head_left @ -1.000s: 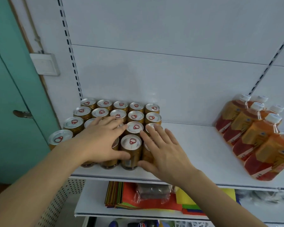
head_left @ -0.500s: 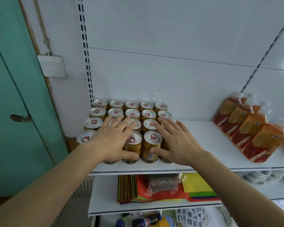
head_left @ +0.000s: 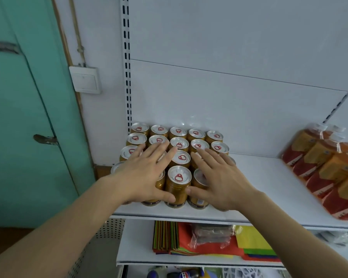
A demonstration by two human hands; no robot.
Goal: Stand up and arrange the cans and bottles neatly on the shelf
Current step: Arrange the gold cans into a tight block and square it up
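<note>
Setting: small shop, probably a convenience or general store. Evidence: white metal shelf [head_left: 259, 189] on a slotted upright [head_left: 126, 77], of the retail display kind; gold cans [head_left: 179, 157] stocked upright in tight rows; orange drink bottles [head_left: 325, 163] in matching ranks near the right edge; lower shelf with colored paper packs [head_left: 219, 245]. Beside the unit: teal door [head_left: 28, 117], wall switch [head_left: 85, 80].
</note>
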